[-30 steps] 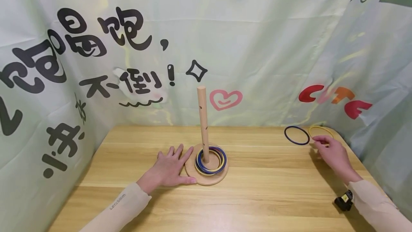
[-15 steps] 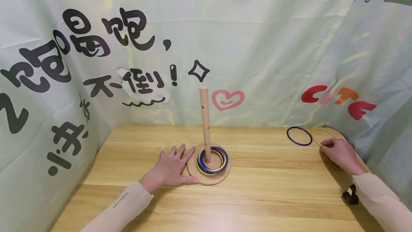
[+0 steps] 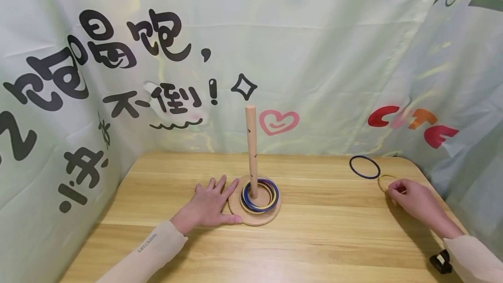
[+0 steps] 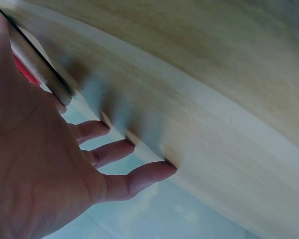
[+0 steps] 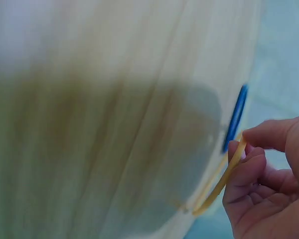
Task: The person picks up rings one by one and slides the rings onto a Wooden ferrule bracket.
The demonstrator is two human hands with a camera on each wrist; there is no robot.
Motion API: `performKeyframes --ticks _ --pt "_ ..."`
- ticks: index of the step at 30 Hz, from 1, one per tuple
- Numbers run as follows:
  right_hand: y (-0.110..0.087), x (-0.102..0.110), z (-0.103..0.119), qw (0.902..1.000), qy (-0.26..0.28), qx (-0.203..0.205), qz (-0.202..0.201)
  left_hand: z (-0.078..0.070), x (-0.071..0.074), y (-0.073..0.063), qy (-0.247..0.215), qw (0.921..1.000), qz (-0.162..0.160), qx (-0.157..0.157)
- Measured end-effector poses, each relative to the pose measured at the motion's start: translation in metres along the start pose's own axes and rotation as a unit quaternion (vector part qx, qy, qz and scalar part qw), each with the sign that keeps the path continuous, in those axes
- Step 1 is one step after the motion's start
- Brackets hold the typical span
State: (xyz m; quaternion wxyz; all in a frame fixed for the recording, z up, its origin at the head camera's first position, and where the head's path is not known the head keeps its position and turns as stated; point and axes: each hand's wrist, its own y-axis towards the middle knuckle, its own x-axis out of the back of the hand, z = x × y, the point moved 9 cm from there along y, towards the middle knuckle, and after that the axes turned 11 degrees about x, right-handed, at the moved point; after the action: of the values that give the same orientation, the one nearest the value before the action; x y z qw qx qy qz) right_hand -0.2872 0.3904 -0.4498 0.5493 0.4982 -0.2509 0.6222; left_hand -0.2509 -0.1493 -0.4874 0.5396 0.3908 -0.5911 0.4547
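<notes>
My right hand [image 3: 414,200] pinches a thin yellow ring [image 5: 220,186] between thumb and curled fingers, near the table's right side. Just behind and left of it, a dark blue ring [image 3: 365,177] lies flat on the wood. My left hand [image 3: 206,206] is spread on the table, its thumb and index finger touching the round wooden base [image 3: 257,219] of an upright peg [image 3: 251,147]. Around the peg's foot lies a stack of several blue and yellow rings [image 3: 276,202], with a bit of red showing. In the left wrist view the left fingertips [image 4: 167,169] rest on the tabletop.
The wooden table [image 3: 314,239] has a rounded far right corner. A printed cloth [image 3: 334,77] hangs behind it and along both sides. A small black device [image 3: 441,262] sits by the right sleeve cuff.
The right hand has taken hold of the yellow ring and drawn it nearer, lifting it partly off the table. The left hand keeps its place at the base.
</notes>
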Motion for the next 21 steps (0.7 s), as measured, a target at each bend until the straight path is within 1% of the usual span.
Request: performKeyframes --ticks 6,12,17,21 --pt "-0.006 -0.003 0.057 0.9991 0.014 0.034 -0.019 0.003 -0.001 -0.001 0.001 1.0 0.006 0.002" --pt "-0.014 -0.005 0.115 0.994 0.036 0.087 -0.055 0.003 0.0 -0.001 -0.003 1.0 0.008 -0.002" --pt "-0.014 0.005 0.166 0.988 0.053 0.124 -0.076 0.001 0.002 0.0 0.002 0.9999 0.017 -0.001" --pt "-0.011 0.018 0.209 0.9789 0.067 0.165 -0.099 0.0 0.004 0.001 0.001 0.9996 0.028 0.002"
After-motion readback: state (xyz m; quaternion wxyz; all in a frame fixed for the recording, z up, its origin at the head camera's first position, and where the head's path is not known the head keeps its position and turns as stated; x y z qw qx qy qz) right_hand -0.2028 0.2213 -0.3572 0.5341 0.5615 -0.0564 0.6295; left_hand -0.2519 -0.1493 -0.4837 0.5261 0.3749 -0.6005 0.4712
